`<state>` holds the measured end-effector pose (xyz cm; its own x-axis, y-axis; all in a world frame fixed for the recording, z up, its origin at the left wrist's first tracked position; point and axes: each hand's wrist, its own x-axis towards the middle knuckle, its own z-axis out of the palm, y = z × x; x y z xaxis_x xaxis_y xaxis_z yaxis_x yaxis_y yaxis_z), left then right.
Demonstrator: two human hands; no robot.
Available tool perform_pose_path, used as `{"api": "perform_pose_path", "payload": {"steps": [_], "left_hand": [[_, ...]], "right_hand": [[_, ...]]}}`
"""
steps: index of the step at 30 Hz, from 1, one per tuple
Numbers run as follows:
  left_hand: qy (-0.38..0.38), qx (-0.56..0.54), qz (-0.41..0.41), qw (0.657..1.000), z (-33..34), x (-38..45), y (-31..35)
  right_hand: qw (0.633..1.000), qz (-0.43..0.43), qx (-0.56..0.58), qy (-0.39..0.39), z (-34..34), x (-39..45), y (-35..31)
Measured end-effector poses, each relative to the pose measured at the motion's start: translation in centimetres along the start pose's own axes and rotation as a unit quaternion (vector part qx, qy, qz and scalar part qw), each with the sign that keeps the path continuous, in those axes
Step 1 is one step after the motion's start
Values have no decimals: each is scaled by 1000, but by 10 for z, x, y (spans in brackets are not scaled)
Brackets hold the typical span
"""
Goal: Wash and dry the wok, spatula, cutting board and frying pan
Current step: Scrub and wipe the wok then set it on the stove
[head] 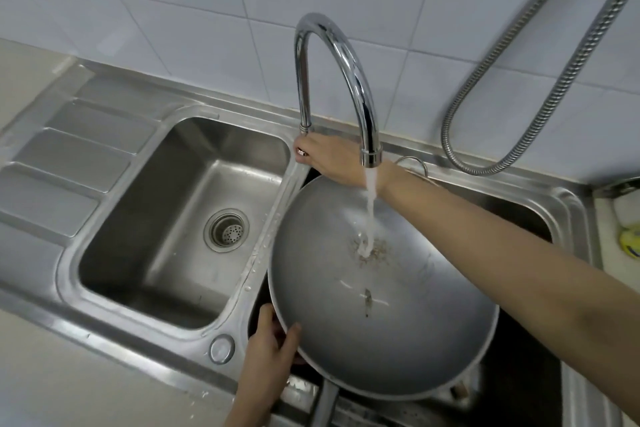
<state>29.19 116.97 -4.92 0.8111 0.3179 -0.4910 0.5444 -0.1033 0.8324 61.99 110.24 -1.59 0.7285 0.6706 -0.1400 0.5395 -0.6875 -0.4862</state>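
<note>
A large grey metal wok (398, 333) sits tilted in the right sink basin, its handle pointing toward me at the bottom. Water runs from the curved chrome tap (346, 69) into the wok, splashing on food bits near its middle. My left hand (273, 354) grips the wok's near-left rim. My right hand (325, 156) reaches across over the wok and is closed around the tap's base, where the valve is hidden under the fingers. A small loop handle of the wok (414, 163) shows behind my wrist. Spatula, cutting board and frying pan are not in view.
The left sink basin (138, 263) holds only a drain strainer (227, 229). A ribbed steel draining board (69, 156) lies at the far left. A flexible metal hose (540, 107) hangs on the tiled wall. A yellow scrubber (630, 243) sits at the right edge.
</note>
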Motion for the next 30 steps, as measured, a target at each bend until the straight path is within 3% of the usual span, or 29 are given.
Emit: {"api": "perform_pose_path", "payload": {"steps": [5,8,10,13,16,19,22,26,30], "left_hand": [[0,10,10,1000,-1,0,-1],[-4,-7,20,1000,1,0,3],[-5,-19,22,1000,2,-3,6],[-3,-30,16,999,3,-4,6],[-4,-25,12,1000,3,-3,4],[-1,-10,9,1000,3,-2,2],[0,13,12,1000,4,-1,1],[7,28,17,999,6,-3,2],[6,-14,8,1000,7,-4,9]], "right_hand": [[996,-81,2,30,-41,-42,-18],[991,-78,106,-24,-45,-52,-1],[990,-43,135,-5,-44,-76,16],[998,45,41,26,-22,-130,48],[980,131,-130,-77,23,-199,67],[952,166,-175,-187,69,-267,60],[959,128,-126,-220,97,-302,34],[954,13,24,-299,110,-286,-17],[970,5,24,-242,121,-258,-23]]}}
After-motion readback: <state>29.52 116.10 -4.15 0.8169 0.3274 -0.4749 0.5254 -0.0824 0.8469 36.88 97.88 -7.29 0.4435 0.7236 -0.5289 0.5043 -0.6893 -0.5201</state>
